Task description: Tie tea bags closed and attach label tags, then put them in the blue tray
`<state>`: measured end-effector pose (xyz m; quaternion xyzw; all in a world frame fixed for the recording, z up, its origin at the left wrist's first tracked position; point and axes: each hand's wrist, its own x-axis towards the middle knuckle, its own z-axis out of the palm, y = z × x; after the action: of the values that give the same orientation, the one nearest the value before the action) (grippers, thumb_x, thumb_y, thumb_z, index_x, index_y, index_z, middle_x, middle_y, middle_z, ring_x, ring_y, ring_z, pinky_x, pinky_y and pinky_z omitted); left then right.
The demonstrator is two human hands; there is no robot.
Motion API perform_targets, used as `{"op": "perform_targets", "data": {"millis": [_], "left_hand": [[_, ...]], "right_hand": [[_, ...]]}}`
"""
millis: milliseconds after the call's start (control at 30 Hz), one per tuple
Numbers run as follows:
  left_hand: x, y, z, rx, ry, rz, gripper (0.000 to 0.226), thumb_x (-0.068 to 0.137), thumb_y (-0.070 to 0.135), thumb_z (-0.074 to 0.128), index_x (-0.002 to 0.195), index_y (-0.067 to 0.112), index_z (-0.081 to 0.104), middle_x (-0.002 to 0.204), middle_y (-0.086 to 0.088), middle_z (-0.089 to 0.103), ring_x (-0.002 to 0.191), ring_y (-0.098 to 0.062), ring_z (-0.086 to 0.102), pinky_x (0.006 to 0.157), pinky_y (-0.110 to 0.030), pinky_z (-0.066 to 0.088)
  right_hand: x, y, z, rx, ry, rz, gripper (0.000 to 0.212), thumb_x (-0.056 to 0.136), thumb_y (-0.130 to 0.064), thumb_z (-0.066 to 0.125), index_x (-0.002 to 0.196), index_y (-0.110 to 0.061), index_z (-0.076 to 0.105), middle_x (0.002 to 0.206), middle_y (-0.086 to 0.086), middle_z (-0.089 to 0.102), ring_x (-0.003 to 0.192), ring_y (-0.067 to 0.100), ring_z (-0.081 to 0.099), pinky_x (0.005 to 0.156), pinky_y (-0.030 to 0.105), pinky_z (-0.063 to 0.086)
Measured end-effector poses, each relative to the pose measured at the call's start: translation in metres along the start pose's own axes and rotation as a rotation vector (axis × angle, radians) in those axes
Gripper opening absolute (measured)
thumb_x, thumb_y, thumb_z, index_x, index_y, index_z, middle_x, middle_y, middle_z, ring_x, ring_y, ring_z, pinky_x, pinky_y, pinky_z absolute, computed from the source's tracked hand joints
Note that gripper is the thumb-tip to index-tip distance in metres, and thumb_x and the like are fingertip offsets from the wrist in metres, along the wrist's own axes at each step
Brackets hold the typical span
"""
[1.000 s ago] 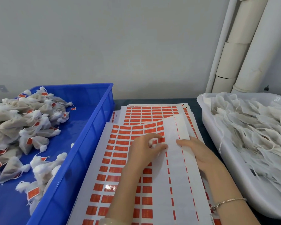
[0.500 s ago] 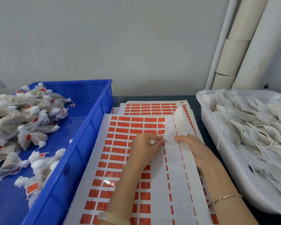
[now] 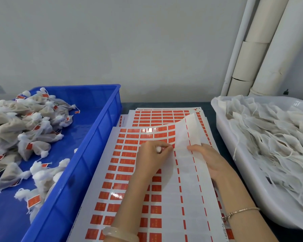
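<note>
Now the left hand (image 3: pixel 152 155) pinches a small white tuft (image 3: pixel 158 149) against the white sheet of red rectangular label stickers (image 3: pixel 122 172); the right hand (image 3: pixel 206 161) lies flat on it, fingers straight. Left of the sheet, the blue plastic tray (image 3: pixel 87 154) holds tied tea bags (image 3: pixel 16 119).

Both bare forearms are extended forward from the lower edge of the view, side by side and slightly converging. The left hand (image 3: pixel 152 158) is held knuckles up, with its fingers curled in and its thumb and fingertips closed round a small white tuft (image 3: pixel 158 149), which is seen between them. The right hand (image 3: pixel 208 161) is laid palm down just beside it, fingers straight and together and pointed toward the left hand's fingertips. A pale bangle (image 3: pixel 121 233) is worn on the left wrist, a thin chain bracelet (image 3: pixel 241 211) on the right.
</note>
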<state>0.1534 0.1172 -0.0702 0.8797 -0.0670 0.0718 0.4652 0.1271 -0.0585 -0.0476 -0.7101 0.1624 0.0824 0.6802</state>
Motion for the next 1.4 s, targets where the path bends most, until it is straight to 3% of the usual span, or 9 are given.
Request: {"op": "perform_targets", "data": {"millis": [167, 267, 433, 633, 800, 933, 1133, 1400], "left_hand": [[-0.0014, 0.0028, 0.0048, 0.001, -0.049, -0.004, 0.032, 0.082, 0.038, 0.072, 0.112, 0.027, 0.071, 0.117, 0.012, 0.068, 0.106, -0.006, 0.059, 0.079, -0.009, 0.041], [-0.0017, 0.0019, 0.0065, 0.003, -0.033, 0.005, 0.029, 0.083, 0.034, 0.071, 0.111, 0.025, 0.072, 0.115, 0.01, 0.069, 0.101, -0.004, 0.059, 0.085, -0.015, 0.042], [-0.0013, -0.0003, 0.0085, 0.073, -0.032, 0.061, 0.023, 0.089, 0.029, 0.067, 0.111, 0.026, 0.072, 0.113, 0.011, 0.07, 0.094, 0.001, 0.056, 0.078, -0.006, 0.035], [0.0007, -0.0026, 0.0081, 0.001, -0.024, 0.05, 0.02, 0.088, 0.026, 0.068, 0.107, 0.024, 0.074, 0.11, 0.011, 0.071, 0.098, -0.003, 0.06, 0.091, -0.018, 0.045], [0.0018, -0.002, 0.0078, -0.08, -0.029, 0.009, 0.018, 0.087, 0.026, 0.07, 0.104, 0.024, 0.075, 0.098, 0.019, 0.069, 0.084, 0.005, 0.057, 0.078, -0.008, 0.042], [0.0033, -0.0022, 0.0044, -0.124, -0.018, -0.056, 0.017, 0.087, 0.027, 0.07, 0.102, 0.024, 0.075, 0.085, 0.028, 0.062, 0.084, 0.002, 0.06, 0.067, -0.005, 0.041], [0.0024, -0.0026, 0.0014, -0.109, -0.029, -0.043, 0.019, 0.087, 0.028, 0.069, 0.105, 0.025, 0.074, 0.102, 0.014, 0.07, 0.089, -0.001, 0.061, 0.074, -0.01, 0.046], [0.003, -0.0038, 0.0028, -0.104, 0.005, -0.05, 0.016, 0.084, 0.034, 0.071, 0.099, 0.029, 0.075, 0.089, 0.023, 0.065, 0.086, -0.004, 0.063, 0.071, -0.012, 0.048]], "right_hand": [[-0.0015, -0.0004, 0.0006, 0.054, -0.03, 0.005, 0.013, 0.09, -0.028, 0.064, 0.099, -0.029, 0.055, 0.097, 0.004, 0.068, 0.087, 0.026, 0.066, 0.062, 0.034, 0.049], [-0.002, -0.0005, 0.0013, 0.051, -0.022, -0.003, 0.012, 0.09, -0.028, 0.064, 0.098, -0.03, 0.055, 0.095, 0.003, 0.069, 0.084, 0.025, 0.067, 0.059, 0.032, 0.049], [-0.0033, -0.0009, 0.001, 0.021, -0.024, -0.015, 0.014, 0.091, -0.03, 0.064, 0.101, -0.031, 0.055, 0.096, 0.001, 0.069, 0.084, 0.024, 0.068, 0.06, 0.032, 0.05], [-0.0063, -0.0028, 0.001, -0.004, -0.024, -0.024, 0.01, 0.091, -0.03, 0.063, 0.097, -0.03, 0.055, 0.091, -0.001, 0.068, 0.079, 0.021, 0.066, 0.057, 0.027, 0.046], [-0.0066, -0.0039, 0.0022, -0.017, -0.014, -0.025, 0.01, 0.091, -0.031, 0.063, 0.097, -0.031, 0.055, 0.089, -0.003, 0.069, 0.075, 0.019, 0.067, 0.053, 0.026, 0.047], [-0.0062, -0.0041, 0.0025, 0.003, 0.0, -0.009, 0.01, 0.09, -0.031, 0.063, 0.094, -0.031, 0.054, 0.086, -0.004, 0.068, 0.071, 0.017, 0.067, 0.048, 0.023, 0.046], [-0.0072, -0.0049, 0.0024, -0.005, 0.008, 0.004, 0.01, 0.091, -0.032, 0.063, 0.092, -0.031, 0.053, 0.085, -0.006, 0.066, 0.068, 0.015, 0.066, 0.044, 0.02, 0.045], [-0.0069, -0.0051, 0.0035, -0.02, 0.005, -0.012, 0.009, 0.092, -0.031, 0.062, 0.095, -0.03, 0.053, 0.09, -0.002, 0.066, 0.078, 0.019, 0.065, 0.054, 0.026, 0.045]]}}
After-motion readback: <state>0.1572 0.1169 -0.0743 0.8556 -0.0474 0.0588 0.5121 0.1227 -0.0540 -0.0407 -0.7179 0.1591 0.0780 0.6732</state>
